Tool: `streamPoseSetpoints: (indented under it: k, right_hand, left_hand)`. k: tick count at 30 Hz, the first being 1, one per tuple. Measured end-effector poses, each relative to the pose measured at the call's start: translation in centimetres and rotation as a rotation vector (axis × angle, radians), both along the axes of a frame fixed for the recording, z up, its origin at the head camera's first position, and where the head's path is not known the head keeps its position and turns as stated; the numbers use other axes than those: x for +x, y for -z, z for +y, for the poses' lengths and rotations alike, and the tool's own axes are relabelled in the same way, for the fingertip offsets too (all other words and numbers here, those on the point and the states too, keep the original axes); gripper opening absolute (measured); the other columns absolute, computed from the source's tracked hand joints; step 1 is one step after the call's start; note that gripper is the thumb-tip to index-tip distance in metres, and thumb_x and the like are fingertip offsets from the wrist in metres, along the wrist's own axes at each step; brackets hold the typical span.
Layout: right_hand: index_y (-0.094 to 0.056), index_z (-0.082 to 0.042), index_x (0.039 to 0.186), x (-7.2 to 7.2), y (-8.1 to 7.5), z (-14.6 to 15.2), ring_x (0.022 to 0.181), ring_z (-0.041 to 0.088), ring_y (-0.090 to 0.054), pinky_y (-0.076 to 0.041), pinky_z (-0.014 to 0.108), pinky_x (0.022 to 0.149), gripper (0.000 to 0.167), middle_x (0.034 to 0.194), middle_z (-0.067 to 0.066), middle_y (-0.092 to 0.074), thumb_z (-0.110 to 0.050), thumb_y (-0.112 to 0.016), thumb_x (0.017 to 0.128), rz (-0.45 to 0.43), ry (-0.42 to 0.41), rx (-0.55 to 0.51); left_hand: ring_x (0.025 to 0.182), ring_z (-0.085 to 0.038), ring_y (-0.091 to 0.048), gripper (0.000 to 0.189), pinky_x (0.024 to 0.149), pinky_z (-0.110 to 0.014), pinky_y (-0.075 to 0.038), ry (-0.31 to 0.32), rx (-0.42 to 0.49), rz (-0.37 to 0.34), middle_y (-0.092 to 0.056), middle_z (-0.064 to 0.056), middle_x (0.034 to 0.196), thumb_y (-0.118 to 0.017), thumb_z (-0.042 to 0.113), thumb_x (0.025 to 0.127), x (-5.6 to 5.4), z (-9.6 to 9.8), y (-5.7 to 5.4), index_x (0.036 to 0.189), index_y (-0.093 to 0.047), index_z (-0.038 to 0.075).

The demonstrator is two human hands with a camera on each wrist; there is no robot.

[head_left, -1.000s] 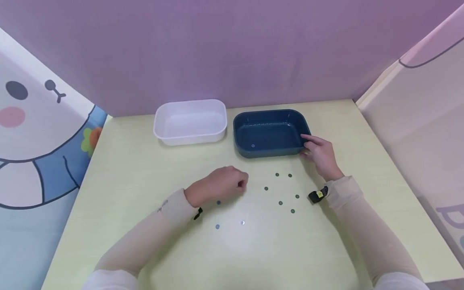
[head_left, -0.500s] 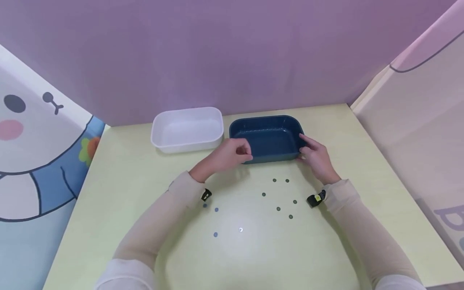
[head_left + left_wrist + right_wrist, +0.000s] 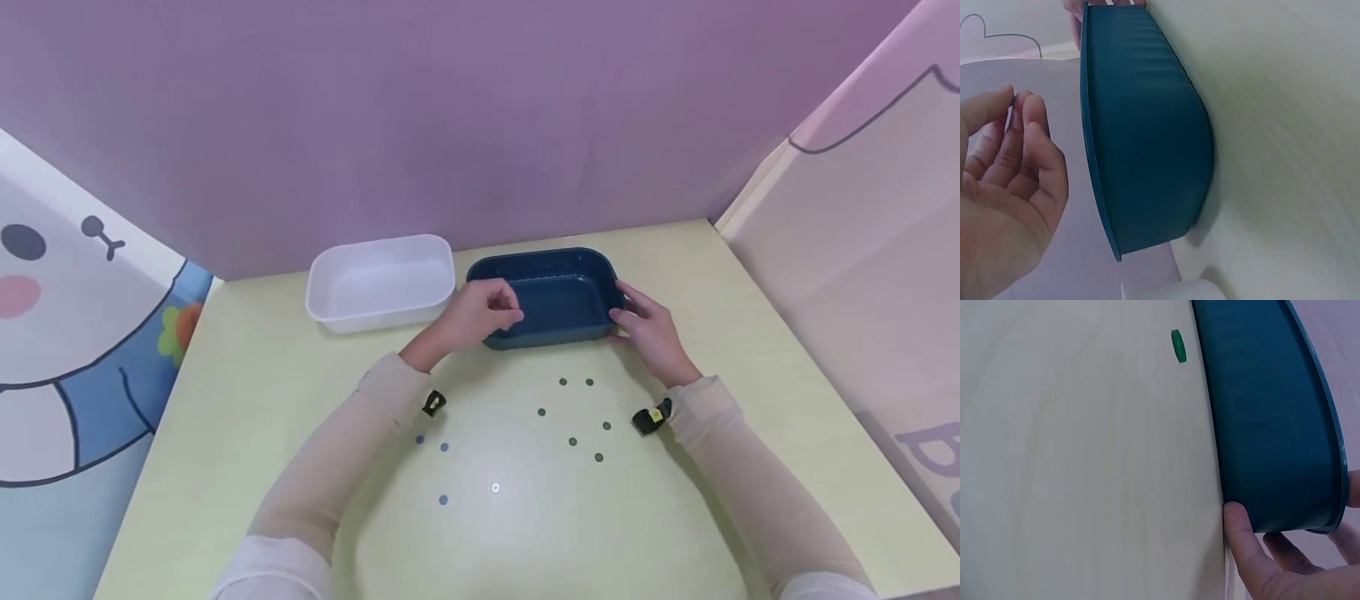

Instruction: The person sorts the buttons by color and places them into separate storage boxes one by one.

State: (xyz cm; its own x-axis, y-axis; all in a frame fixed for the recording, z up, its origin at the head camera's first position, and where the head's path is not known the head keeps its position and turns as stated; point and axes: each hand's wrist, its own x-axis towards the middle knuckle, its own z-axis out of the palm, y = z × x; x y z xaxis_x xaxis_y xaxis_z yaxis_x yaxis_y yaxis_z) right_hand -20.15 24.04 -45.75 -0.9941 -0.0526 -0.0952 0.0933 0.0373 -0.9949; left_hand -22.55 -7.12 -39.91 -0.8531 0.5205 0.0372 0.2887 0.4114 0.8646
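Note:
My left hand (image 3: 483, 312) hovers over the near left rim of a dark blue plastic basin (image 3: 555, 337). Its thumb and index finger pinch a tiny dark item, seemingly a button, mostly hidden in the left wrist view between the fingertips (image 3: 1007, 94). At the basin's right end, my right hand (image 3: 652, 333) holds the wall, with fingers (image 3: 1238, 519) at its lower corner and by the rim. On the table in front lie several green buttons (image 3: 573, 442); one green button (image 3: 1179, 346) shows close to the basin. Further left are blue buttons (image 3: 443, 500) and a whitish button (image 3: 495, 487).
A white plastic basin (image 3: 375, 321) stands left of the blue one, close beside it. Behind both rises a purple partition (image 3: 480, 125). Printed cloth panels flank the pale table (image 3: 675, 533) on either side.
My left hand has lifted from the table and moved up to the dark blue basin's left rim. The right hand has stayed at the basin's right end. The head view has tilted slightly upward.

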Motion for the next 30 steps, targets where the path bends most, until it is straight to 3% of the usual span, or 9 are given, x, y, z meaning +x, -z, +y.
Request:
streamPoseSetpoints:
  k: [6, 12, 18, 25, 30]
  right_hand:
    - [-0.032, -0.014, 0.159, 0.0, 0.2, 0.2, 0.140, 0.042, -0.037, -0.052, 0.048, 0.092, 0.060, 0.163, 0.022, -0.022, -0.006, -0.052, 0.103, 0.002, 0.000, 0.013]
    - [-0.034, -0.015, 0.159, 0.1, 0.0, 0.0, 0.137, 0.043, -0.041, -0.053, 0.048, 0.092, 0.060, 0.158, 0.025, -0.030, -0.005, -0.052, 0.103, 0.001, 0.013, 0.027]
    - [-0.034, -0.017, 0.159, 0.3, -0.2, -0.3, 0.138, 0.042, -0.040, -0.051, 0.050, 0.095, 0.060, 0.159, 0.023, -0.029, -0.005, -0.052, 0.103, -0.016, 0.016, 0.010]
    - [-0.033, -0.016, 0.159, 0.2, -0.1, -0.4, 0.138, 0.041, -0.040, -0.051, 0.050, 0.094, 0.060, 0.159, 0.024, -0.028, -0.005, -0.052, 0.103, -0.019, 0.017, 0.012]
    - [-0.032, -0.015, 0.159, 0.2, -0.1, -0.5, 0.137, 0.042, -0.041, -0.052, 0.049, 0.093, 0.061, 0.158, 0.025, -0.028, -0.005, -0.052, 0.103, -0.021, 0.019, 0.013]
  left_hand:
    - [0.082, -0.036, -0.068, 0.009, 0.060, -0.033, -0.053, -0.057, -0.010, -0.032, -0.068, -0.018, 0.090, -0.069, 0.016, 0.097, -1.1, 1.2, 0.0, 0.095, -0.064, 0.010]
    - [0.080, -0.034, -0.069, 0.007, 0.056, -0.031, -0.051, -0.137, -0.080, -0.059, -0.069, -0.019, 0.097, -0.068, 0.014, 0.098, -2.3, 2.4, -0.2, 0.096, -0.064, 0.009]
    - [0.072, -0.025, -0.070, 0.006, 0.057, -0.029, -0.052, -0.143, -0.134, -0.149, -0.070, -0.012, 0.096, -0.068, 0.013, 0.098, -3.4, 2.8, 0.0, 0.098, -0.065, 0.008]
    - [0.066, -0.020, -0.069, 0.007, 0.056, -0.030, -0.051, -0.149, -0.101, -0.303, -0.072, -0.011, 0.101, -0.068, 0.013, 0.097, -4.2, 2.9, 0.3, 0.101, -0.066, 0.007]
    - [0.063, -0.019, -0.069, 0.008, 0.056, -0.028, -0.051, -0.141, -0.124, -0.329, -0.071, -0.013, 0.105, -0.067, 0.010, 0.098, -4.4, 3.2, 0.6, 0.103, -0.065, 0.004]
